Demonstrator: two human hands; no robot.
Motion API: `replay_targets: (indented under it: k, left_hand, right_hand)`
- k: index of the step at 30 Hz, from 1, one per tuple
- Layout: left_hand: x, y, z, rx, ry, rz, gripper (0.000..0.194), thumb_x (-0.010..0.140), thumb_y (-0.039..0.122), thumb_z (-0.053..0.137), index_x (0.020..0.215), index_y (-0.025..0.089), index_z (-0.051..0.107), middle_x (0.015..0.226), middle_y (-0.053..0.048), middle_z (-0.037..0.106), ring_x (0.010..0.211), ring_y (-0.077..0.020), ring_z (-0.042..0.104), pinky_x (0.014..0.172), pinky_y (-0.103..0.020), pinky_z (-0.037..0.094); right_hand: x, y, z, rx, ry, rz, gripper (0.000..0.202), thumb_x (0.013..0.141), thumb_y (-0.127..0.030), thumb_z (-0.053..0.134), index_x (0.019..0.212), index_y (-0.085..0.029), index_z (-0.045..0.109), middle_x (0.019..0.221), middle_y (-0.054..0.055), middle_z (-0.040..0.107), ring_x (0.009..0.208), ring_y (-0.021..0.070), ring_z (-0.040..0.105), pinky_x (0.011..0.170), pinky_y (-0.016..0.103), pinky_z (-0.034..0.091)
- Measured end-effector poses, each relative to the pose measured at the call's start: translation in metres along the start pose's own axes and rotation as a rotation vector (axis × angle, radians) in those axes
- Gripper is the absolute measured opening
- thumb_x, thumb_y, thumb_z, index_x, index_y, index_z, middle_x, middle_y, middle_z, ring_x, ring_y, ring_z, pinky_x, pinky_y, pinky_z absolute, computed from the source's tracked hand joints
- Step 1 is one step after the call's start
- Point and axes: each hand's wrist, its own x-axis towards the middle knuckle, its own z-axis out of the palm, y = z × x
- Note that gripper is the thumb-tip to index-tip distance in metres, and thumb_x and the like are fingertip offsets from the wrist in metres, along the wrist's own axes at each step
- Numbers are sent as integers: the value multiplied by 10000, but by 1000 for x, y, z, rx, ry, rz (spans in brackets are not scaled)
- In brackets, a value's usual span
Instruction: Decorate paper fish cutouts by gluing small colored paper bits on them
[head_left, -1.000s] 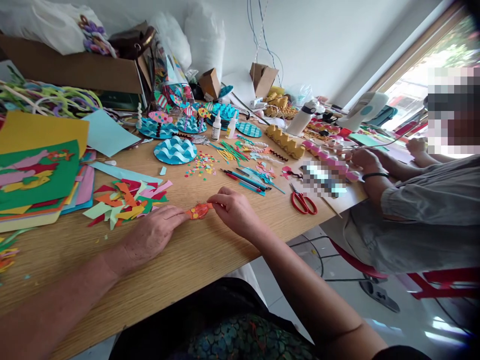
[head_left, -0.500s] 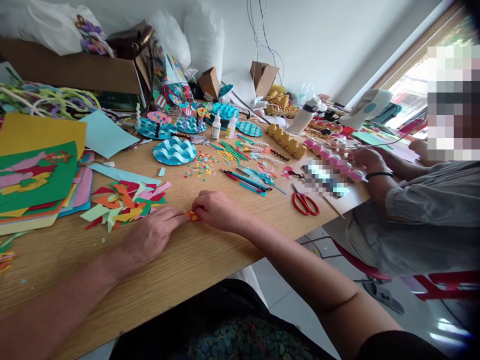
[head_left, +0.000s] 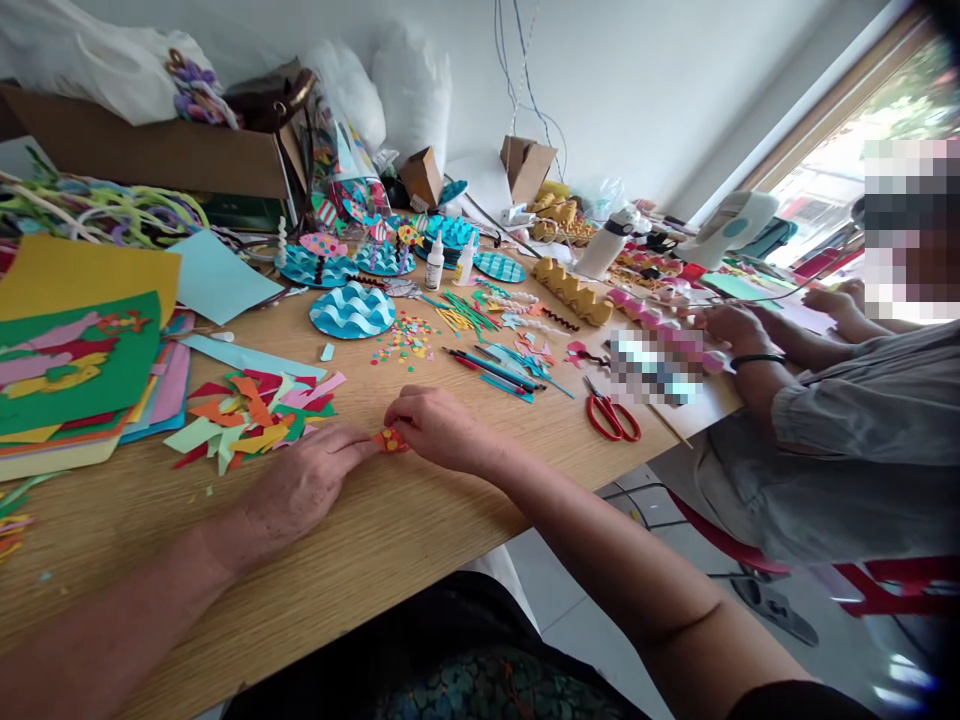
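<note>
On the table before me lies a small orange paper cutout [head_left: 391, 440] with yellow dots, partly covered by my fingers. My left hand [head_left: 307, 485] rests on the wood, fingers pressed together and gripping the cutout's left end; its thumb is hidden. From the other side, my right hand [head_left: 442, 430] bends its fingers in a pinch over the cutout's right part. Whatever is under those right fingertips cannot be made out. Just beyond my hands, small coloured paper dots [head_left: 405, 338] are scattered. Beside my left hand is a heap of paper scraps [head_left: 259, 410].
Red-handled scissors [head_left: 611, 412] and several pencils [head_left: 495, 370] lie to the right. Two glue bottles [head_left: 435, 262] stand behind a blue wavy paper disc [head_left: 352, 310]. Coloured sheets [head_left: 75, 350] are stacked at left. A co-worker's hand [head_left: 731, 325] is busy at the right.
The view has shifted slightly. My right fingers have drawn back a little, showing more of the orange cutout, while my left hand stays at its left end.
</note>
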Motion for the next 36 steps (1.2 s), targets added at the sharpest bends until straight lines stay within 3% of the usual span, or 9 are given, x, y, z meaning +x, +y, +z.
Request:
replay_targets:
  k: [5,7,11,21,36]
  left_hand:
    - [-1,-1,2,-16,36,7,458,771,16,322,1091,194,597,1023,-53,650,945,-184,591,821,-330,493]
    - [-1,-1,2,-19,45,11,467,769,12,316,1096,194,596,1034,-53,645,957,-184,585,832,-330,485]
    - [-2,-2,3,-22,41,1,472,779,8,301,1096,194,597,1026,-53,643,955,-180,579,826,-322,478]
    - [-7,-7,14,-32,46,-9,484,771,-5,288,1091,200,588,1042,-46,629,989,-176,555,875,-335,440]
    - [-8,-8,16,-46,44,-16,487,765,-13,291,1081,207,589,1044,-38,629,993,-173,552,877,-339,446]
  right_hand:
    - [1,25,-22,-35,199,84,246,774,-98,445,871,-146,666,876,59,648,795,119,556,703,211,376]
    - [4,38,-30,-72,219,144,251,757,-90,443,852,-157,666,849,49,657,761,119,557,679,214,368]
    - [21,56,-36,-74,163,234,236,743,-119,460,842,-161,670,785,32,666,695,115,552,609,207,346]
    - [93,81,-20,-157,45,190,236,701,-181,532,892,-182,671,868,17,677,743,123,558,560,197,321]
    - [95,84,-20,-86,9,219,151,710,-190,553,787,-138,671,754,26,657,641,101,515,532,192,311]
